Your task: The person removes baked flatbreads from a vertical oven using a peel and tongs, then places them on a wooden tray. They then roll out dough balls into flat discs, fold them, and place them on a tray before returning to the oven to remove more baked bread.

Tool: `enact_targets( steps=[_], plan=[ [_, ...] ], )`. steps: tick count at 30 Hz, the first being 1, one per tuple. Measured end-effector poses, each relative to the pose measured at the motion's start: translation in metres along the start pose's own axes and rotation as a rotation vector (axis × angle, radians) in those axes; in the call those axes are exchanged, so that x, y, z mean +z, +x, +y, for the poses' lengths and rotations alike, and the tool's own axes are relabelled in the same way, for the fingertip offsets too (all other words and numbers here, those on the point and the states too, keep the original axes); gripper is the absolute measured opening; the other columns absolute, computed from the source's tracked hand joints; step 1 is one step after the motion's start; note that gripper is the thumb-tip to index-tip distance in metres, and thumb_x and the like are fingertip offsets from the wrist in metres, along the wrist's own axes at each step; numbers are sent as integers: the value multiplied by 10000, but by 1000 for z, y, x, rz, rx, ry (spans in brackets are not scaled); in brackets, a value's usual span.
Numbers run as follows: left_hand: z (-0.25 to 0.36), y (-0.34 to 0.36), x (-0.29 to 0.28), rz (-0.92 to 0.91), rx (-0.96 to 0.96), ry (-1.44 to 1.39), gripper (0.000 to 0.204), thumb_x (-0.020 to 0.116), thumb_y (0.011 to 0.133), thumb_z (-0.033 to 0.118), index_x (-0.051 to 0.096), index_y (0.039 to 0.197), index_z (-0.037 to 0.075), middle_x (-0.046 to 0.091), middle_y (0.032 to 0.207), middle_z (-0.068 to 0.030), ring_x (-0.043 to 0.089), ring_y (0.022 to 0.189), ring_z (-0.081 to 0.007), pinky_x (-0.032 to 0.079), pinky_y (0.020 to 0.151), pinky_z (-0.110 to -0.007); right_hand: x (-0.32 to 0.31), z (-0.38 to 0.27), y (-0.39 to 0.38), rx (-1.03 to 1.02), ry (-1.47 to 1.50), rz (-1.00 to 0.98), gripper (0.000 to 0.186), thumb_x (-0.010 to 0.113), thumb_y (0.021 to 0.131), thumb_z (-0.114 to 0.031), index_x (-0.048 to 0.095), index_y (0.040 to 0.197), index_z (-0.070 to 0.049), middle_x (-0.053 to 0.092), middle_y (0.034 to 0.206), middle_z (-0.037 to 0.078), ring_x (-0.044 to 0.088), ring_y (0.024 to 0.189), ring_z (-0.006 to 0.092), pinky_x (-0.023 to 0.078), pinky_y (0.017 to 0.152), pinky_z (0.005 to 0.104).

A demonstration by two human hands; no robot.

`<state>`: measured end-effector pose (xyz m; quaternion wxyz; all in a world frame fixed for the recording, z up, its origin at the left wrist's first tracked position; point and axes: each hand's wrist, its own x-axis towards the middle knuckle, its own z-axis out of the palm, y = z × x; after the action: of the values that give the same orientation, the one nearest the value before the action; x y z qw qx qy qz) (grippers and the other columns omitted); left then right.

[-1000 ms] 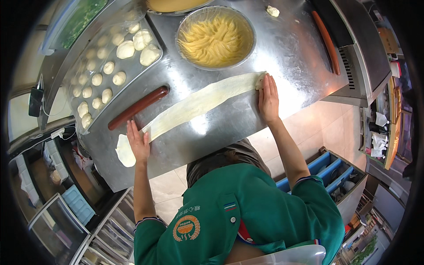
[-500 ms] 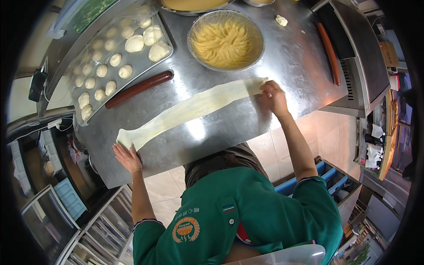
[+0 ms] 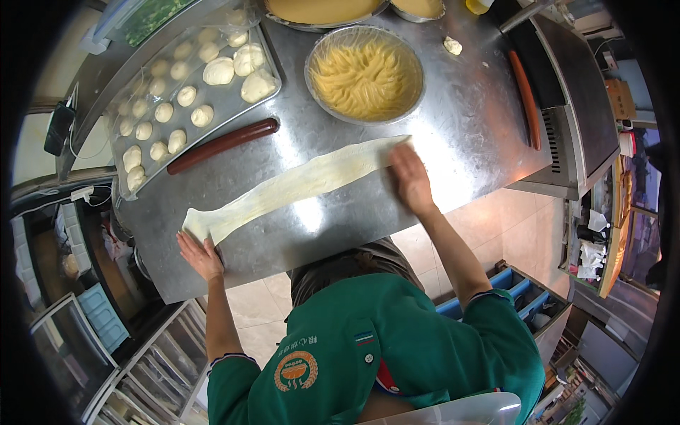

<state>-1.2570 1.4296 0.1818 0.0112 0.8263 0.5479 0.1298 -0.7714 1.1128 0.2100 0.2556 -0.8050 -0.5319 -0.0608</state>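
A long, thin strip of pale dough [image 3: 304, 180] lies slantwise across the metal table, its right end farther from me than its left. My left hand [image 3: 200, 256] rests flat at the strip's left end, fingers stretched and touching its near edge. Over the right end is my right hand [image 3: 411, 177], laid palm down with its fingers extended; motion blurs it slightly. Beyond the strip stands a metal bowl [image 3: 422, 91] holding a yellow paste [image 3: 365, 74]. A dark red rolling pin [image 3: 223, 146] lies between the strip and a tray of dough balls.
The tray [image 3: 244, 108] at the far left carries several dough balls [image 3: 202, 115], partly under clear plastic. Another reddish rolling pin [image 3: 525, 99] lies at the table's right. A small dough lump [image 3: 452, 45] sits at the back, near a wide pan [image 3: 326, 10] of yellow filling.
My right hand has moved left and nearer to me, from pinching the strip's right tip to lying flat on it. That end has drawn in slightly. My left hand stays at the left end.
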Motion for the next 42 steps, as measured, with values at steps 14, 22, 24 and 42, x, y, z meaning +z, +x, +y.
enact_targets(
  steps=[14, 22, 24, 42],
  plan=[
    [5, -1, -4, 24, -17, -6, 700, 547, 941, 335, 281, 1524, 55, 256, 1593, -151, 254, 1463, -329, 169, 1187, -535, -14, 9, 41, 181, 246, -123, 336, 620, 721, 41, 646, 1040, -65, 613, 995, 128, 614, 855, 310, 546, 749, 378],
    [5, 0, -4, 51, -37, -17, 705, 568, 929, 322, 289, 1515, 48, 271, 1587, -148, 256, 1461, -328, 174, 1184, -538, 33, -74, 29, -217, 308, -312, 661, 681, 849, -205, 409, 1418, -7, 363, 1472, 268, 300, 1401, 447, 235, 1170, 539],
    [5, 0, -5, 50, -33, -23, 709, 577, 923, 321, 295, 1512, 47, 277, 1584, -148, 262, 1458, -331, 180, 1181, -541, 41, -86, 32, 107, 144, -108, 673, 689, 848, -228, 406, 1417, -7, 357, 1487, 246, 298, 1403, 440, 224, 1171, 550],
    [-3, 1, -4, -11, -53, -26, 760, 558, 906, 402, 281, 1522, 53, 293, 1577, -146, 260, 1460, -333, 168, 1187, -528, 64, -93, 93, -29, 165, 63, 258, 807, 756, -170, 567, 788, -79, 557, 802, 97, 572, 724, 282, 490, 606, 408]
  ],
)
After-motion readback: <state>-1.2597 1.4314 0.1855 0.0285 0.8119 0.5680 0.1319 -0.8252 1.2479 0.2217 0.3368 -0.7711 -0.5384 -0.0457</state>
